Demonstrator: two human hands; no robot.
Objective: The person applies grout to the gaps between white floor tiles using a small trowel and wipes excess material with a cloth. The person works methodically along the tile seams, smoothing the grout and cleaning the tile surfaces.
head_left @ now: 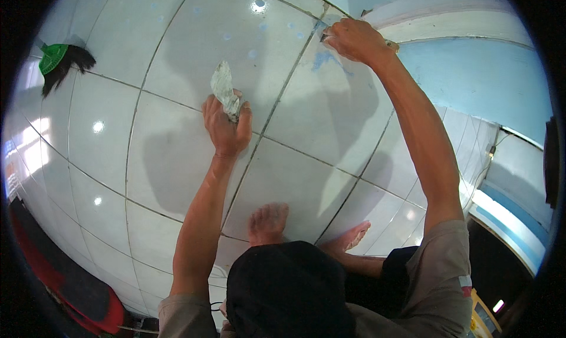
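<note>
My left hand (228, 126) is closed round a crumpled, whitish rag (224, 87). The rag sticks up past the fingers over a white floor tile. Farther off to the right, my right hand (356, 40) grips a hand tool with a yellowish handle end (391, 45) showing behind the palm. A small dark edge shows at the fingers, by the tile floor; the rest of the tool is hidden, so its exact kind cannot be made out. Beside this hand, a blue paint smear (325, 60) marks the tile near the wall's foot.
White tiles with dark joints (295, 179) cover the floor, with small pale blue spots (252, 54) ahead. A green broom head (54, 58) with dark bristles is at the far left. A light blue wall or step (483, 73) borders the right. A red and black object (82, 291) lies lower left.
</note>
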